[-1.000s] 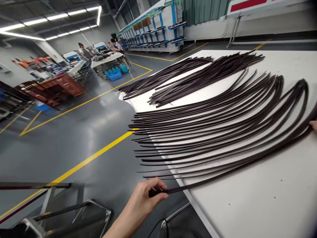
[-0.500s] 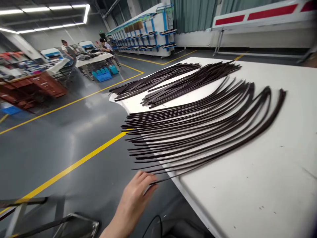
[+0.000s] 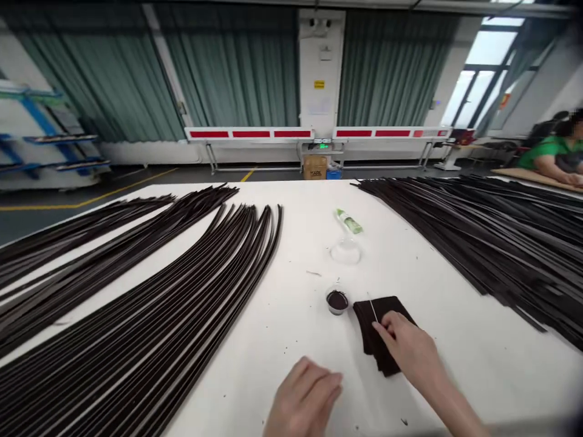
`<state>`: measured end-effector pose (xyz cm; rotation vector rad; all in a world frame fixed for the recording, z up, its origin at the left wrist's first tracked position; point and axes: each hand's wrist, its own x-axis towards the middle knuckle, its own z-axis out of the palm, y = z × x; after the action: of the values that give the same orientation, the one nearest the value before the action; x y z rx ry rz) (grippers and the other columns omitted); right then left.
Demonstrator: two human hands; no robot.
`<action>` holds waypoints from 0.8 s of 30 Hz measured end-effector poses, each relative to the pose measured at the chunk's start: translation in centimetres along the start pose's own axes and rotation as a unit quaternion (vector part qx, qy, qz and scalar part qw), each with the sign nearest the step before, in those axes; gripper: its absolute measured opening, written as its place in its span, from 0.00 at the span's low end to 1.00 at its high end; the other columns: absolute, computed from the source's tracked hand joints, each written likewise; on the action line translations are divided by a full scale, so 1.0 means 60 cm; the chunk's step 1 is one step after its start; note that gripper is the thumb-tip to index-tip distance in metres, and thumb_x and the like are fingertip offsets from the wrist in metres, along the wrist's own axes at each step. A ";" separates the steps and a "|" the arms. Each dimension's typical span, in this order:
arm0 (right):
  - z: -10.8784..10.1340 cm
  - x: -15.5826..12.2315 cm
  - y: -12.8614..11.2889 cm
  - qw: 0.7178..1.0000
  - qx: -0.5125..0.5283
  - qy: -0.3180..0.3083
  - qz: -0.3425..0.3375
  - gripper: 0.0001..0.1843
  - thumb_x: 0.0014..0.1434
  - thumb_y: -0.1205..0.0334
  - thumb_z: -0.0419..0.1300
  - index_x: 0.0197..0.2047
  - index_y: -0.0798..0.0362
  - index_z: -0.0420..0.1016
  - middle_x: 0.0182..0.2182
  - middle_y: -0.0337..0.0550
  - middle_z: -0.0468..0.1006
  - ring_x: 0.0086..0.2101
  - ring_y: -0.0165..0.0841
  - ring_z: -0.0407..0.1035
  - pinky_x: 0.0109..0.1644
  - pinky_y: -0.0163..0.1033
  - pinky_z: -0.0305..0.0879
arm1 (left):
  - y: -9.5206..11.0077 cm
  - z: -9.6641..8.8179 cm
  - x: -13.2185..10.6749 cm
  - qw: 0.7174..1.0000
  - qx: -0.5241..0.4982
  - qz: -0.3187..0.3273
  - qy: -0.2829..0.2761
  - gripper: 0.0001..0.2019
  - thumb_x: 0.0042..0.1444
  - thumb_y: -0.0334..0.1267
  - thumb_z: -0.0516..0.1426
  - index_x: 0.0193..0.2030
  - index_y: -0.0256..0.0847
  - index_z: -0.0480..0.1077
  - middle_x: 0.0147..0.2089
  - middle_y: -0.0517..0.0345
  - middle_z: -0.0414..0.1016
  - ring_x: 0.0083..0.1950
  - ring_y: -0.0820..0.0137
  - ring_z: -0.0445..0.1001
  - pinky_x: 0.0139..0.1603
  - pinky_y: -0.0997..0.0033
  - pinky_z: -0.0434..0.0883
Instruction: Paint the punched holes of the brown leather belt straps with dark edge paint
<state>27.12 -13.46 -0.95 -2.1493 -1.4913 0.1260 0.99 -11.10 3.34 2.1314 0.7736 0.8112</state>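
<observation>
My right hand (image 3: 407,346) pinches a thin white stick (image 3: 373,308) between thumb and fingers, over a folded dark brown cloth (image 3: 392,303). Left of the cloth sits a small clear cup (image 3: 337,311) with dark contents. My left hand (image 3: 305,394) is above the white table near its front edge, fingers curled together; no object shows in it. Rows of long dark strips (image 3: 218,267) lie to its left, fanned out side by side.
Beyond the cup are a clear round lid-like piece (image 3: 345,251) and a green-and-white tube (image 3: 349,221). A wide pile of dark strips (image 3: 478,237) covers the table's right side; more bundles (image 3: 182,212) lie at left. A person in green (image 3: 555,152) is at far right.
The view has swung right, from the table's left edge to its middle. My left hand has let go of the strip end. My right hand has come into view with the stick.
</observation>
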 end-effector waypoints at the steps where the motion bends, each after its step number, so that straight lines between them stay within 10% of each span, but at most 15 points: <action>1: 0.004 0.008 -0.003 1.000 0.009 0.003 0.004 0.15 0.63 0.49 0.49 0.27 0.48 0.60 0.26 0.40 0.73 0.23 0.36 0.68 0.26 0.38 0.57 | 0.013 0.027 0.032 0.999 0.013 0.016 -0.043 0.14 0.65 0.38 0.52 0.50 0.46 0.78 0.38 0.48 0.79 0.39 0.60 0.71 0.40 0.59 0.70; 6: -0.018 0.034 0.021 0.997 0.068 -0.008 0.033 0.13 0.64 0.57 0.48 0.28 0.49 0.61 0.26 0.41 0.75 0.27 0.36 0.71 0.30 0.37 0.59 | 0.044 0.130 0.127 0.985 0.068 0.038 -0.153 0.14 0.65 0.35 0.50 0.47 0.41 0.76 0.43 0.48 0.76 0.47 0.59 0.67 0.49 0.58 0.68; 10: -0.079 -0.029 0.077 0.990 0.130 -0.010 0.053 0.15 0.69 0.50 0.41 0.41 0.48 0.63 0.33 0.42 0.77 0.33 0.34 0.73 0.35 0.36 0.64 | 0.033 0.175 0.169 0.972 0.128 0.039 -0.191 0.08 0.60 0.31 0.55 0.42 0.37 0.76 0.44 0.47 0.73 0.47 0.58 0.65 0.50 0.57 0.65; 17: -0.119 -0.163 0.116 0.990 0.105 -0.077 0.049 0.15 0.69 0.47 0.42 0.39 0.45 0.64 0.21 0.34 0.64 0.20 0.32 0.60 0.25 0.33 0.54 | 0.021 0.166 0.256 0.968 0.089 -0.001 -0.234 0.08 0.59 0.34 0.55 0.35 0.37 0.76 0.34 0.56 0.75 0.36 0.68 0.71 0.36 0.69 0.66; 24: -0.070 -0.098 0.090 0.998 0.054 -0.025 0.017 0.13 0.70 0.54 0.38 0.38 0.47 0.58 0.19 0.33 0.63 0.18 0.32 0.59 0.25 0.34 0.48 | 0.019 0.157 0.266 0.965 0.076 0.039 -0.247 0.12 0.65 0.39 0.52 0.43 0.42 0.76 0.40 0.60 0.75 0.39 0.72 0.72 0.39 0.74 0.68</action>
<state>30.88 -21.64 -1.05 -2.1009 -1.4416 0.2683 18.14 -4.04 3.99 2.3737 0.4998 0.2345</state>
